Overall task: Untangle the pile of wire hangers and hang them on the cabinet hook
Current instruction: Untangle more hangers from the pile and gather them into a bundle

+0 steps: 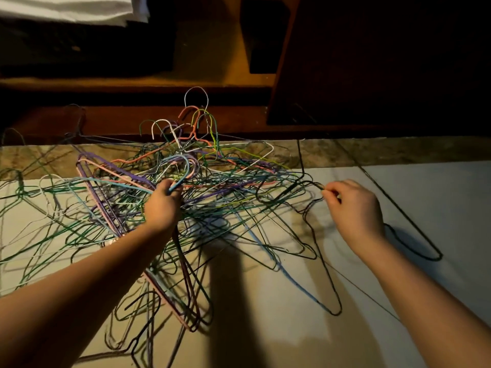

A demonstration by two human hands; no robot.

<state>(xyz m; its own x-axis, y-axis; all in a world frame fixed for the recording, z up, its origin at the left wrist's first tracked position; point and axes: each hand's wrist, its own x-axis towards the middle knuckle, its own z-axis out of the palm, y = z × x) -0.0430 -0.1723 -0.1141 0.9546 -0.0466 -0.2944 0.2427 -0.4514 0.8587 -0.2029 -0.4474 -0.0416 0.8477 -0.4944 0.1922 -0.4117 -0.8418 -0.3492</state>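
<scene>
A big tangled pile of wire hangers point(212, 187) in green, purple, pink, white, orange and black covers the left and middle of the pale floor. My left hand point(163, 205) reaches into the middle of the pile with its fingers closed around the hook of a light blue hanger point(183, 172). My right hand point(354, 208) is at the pile's right edge, pinching the hook of a black hanger point(316, 200) between thumb and fingers. No cabinet hook is in view.
A dark wooden cabinet point(372, 62) rises behind the pile, with an open shelf point(207, 62) to its left and white cloth point(74, 9) at the top left. One black hanger point(414, 235) lies apart on the floor to the right. A stone strip point(398, 150) edges the floor.
</scene>
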